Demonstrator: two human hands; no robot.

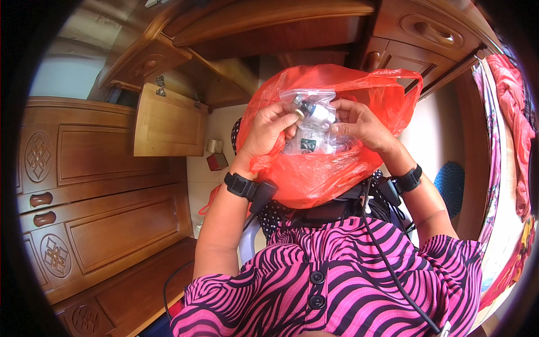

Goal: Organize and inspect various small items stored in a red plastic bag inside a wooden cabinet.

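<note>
A clear zip bag [310,96] is held up between my two hands, over an open red plastic bag [314,182] in my lap. Inside the zip bag I see a small fitting [320,114] with white, dark and metallic parts. My left hand [269,128] is closed on the zip bag's left side, with thumb and fingers pinched by a small round piece with a pale end [300,114]. At the right side, my right hand [359,122] grips the same bag between thumb and curled fingers. More clear packaging [307,145] with a dark green patch lies just below.
Wooden cabinets [112,146] stand on the left, with one small door [170,121] swung open. More drawers [432,31] are at the far right. A small box [214,146] and a dark red item [217,162] sit on the floor. Colourful cloths [508,112] hang at the right.
</note>
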